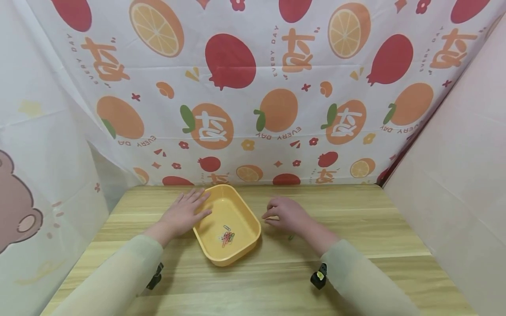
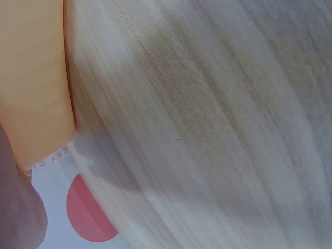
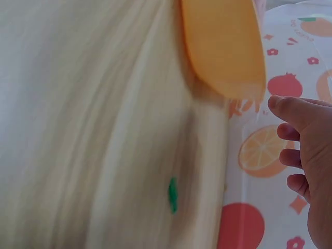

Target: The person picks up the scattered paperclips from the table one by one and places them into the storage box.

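A yellow tray (image 1: pixel 253 210) stands on the table, with several small paper clips (image 1: pixel 227 238) in red, green and white inside its near end. My left hand (image 1: pixel 183 216) rests on the tray's left rim, its fingers spread over the edge. Just off the tray's right side hovers my right hand (image 1: pixel 287 215), fingers loosely bent, with no object visible between thumb and index finger. Below its wrist, a small green paper clip (image 1: pixel 291 238) lies on the wood. The right wrist view shows that green clip (image 3: pixel 173 195) apart from the hand (image 3: pixel 311 140).
The wooden table (image 1: pixel 261 285) meets a fruit-printed cloth (image 1: pixel 245 109) at its back edge. Pale cloth hangs at the left (image 1: pixel 43 131) and right (image 1: pixel 458 166). Dark wrist devices (image 1: pixel 318 277) sit under both sleeves.
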Action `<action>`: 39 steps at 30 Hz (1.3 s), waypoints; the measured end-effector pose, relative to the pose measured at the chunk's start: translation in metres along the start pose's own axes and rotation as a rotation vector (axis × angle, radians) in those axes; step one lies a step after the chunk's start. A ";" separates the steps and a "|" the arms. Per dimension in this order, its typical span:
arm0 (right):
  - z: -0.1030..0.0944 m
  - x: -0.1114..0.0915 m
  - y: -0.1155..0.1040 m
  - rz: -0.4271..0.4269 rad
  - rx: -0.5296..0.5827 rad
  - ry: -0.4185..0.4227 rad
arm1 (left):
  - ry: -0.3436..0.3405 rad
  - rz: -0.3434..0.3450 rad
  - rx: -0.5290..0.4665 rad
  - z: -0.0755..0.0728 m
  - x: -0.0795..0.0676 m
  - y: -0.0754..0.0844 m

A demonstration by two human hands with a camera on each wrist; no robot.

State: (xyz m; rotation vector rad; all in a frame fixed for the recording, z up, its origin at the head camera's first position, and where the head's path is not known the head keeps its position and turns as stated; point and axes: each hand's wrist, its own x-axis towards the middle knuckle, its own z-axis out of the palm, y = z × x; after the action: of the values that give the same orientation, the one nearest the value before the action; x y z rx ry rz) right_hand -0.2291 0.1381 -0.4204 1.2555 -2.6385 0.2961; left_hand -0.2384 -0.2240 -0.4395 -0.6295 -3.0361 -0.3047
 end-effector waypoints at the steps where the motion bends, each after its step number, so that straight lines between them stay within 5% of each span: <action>1: 0.001 -0.004 0.002 0.002 -0.003 0.000 | 0.001 0.000 0.001 0.000 0.000 0.000; 20: 0.018 -0.074 0.027 0.014 -0.052 -0.038 | -0.008 -0.007 -0.002 0.003 0.001 -0.002; 39: 0.026 -0.082 0.037 0.033 -0.030 -0.110 | -0.009 -0.011 0.003 0.003 0.002 -0.002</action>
State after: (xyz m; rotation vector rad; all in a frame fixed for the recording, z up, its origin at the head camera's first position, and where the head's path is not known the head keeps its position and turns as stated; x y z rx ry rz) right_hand -0.2098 0.2147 -0.4705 1.2546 -2.7474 0.1969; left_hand -0.2414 -0.2247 -0.4427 -0.6164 -3.0491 -0.2982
